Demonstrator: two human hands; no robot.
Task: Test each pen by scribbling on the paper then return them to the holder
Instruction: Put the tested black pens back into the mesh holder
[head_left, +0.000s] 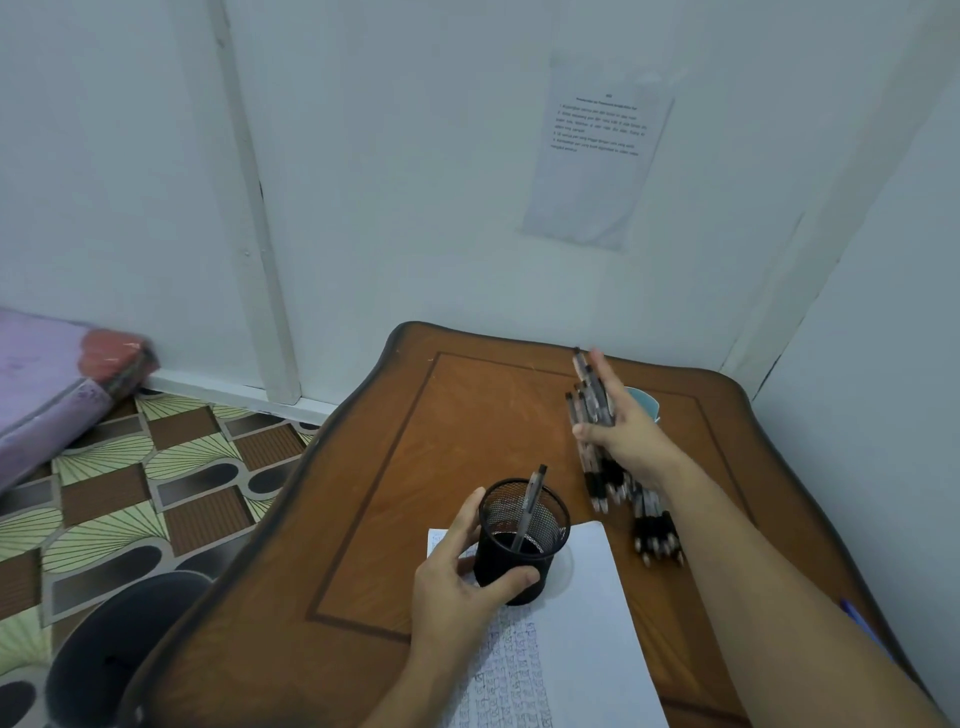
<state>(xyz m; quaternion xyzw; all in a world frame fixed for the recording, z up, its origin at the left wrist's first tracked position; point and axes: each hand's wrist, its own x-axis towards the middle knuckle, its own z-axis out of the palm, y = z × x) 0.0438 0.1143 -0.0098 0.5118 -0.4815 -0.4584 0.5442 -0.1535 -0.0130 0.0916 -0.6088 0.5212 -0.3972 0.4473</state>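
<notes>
Nearest, the paper is laid on the surface, its near left part filled with rows of small marks and the rest blank. On its far left corner the holder — a black mesh cylinder — is stood upright. It is gripped by the left hand, with the thumb curled round the near wall and the fingers round the left side. One pen is leant inside it, tip down.

Just beyond, to the right, loose pens are spread side by side on the surface, tips toward the viewer. Farther on, a bunch of like pens is held by the right hand, pinched under the thumb with the fingers stretched along the barrels. Whether the bunch is lifted clear of the surface cannot be told. A teal cup is half hidden behind that hand. A printed sheet is stuck to the wall, its text too small to be read.

The return step is judged to be in hand: the holder is steadied and a bunch is gathered. Next, the bunch would need to be carried across to the holder's mouth and lowered in tips down, past the leaning pen. The pinch should be kept firm so that none slips — and the light holder kept braced. The loose pens are left to be dealt with.
</notes>
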